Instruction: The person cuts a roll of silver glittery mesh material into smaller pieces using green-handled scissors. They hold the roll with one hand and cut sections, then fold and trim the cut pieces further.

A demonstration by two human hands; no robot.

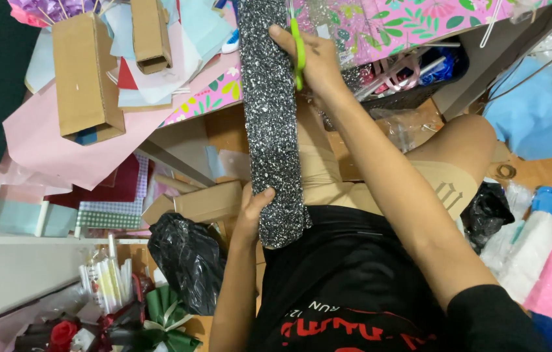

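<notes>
A long strip of black glittery material [272, 124], stiff and coarse with silver flecks, is running lengthwise up the middle of the view, stretched taut over the person's lap, seemingly so the blades can be working along it. The left hand [254, 210] is pinching the near end, thumb wrapped over the edge, keeping it from sagging. The right hand [315, 58] is closing around green-handled scissors [298, 52] at the strip's far edge. Brown cardboard boxes [87, 78] and pink paper sheets [48, 140] are lying beyond; a crumpled black plastic bag [188, 257] is sitting near the left arm
</notes>
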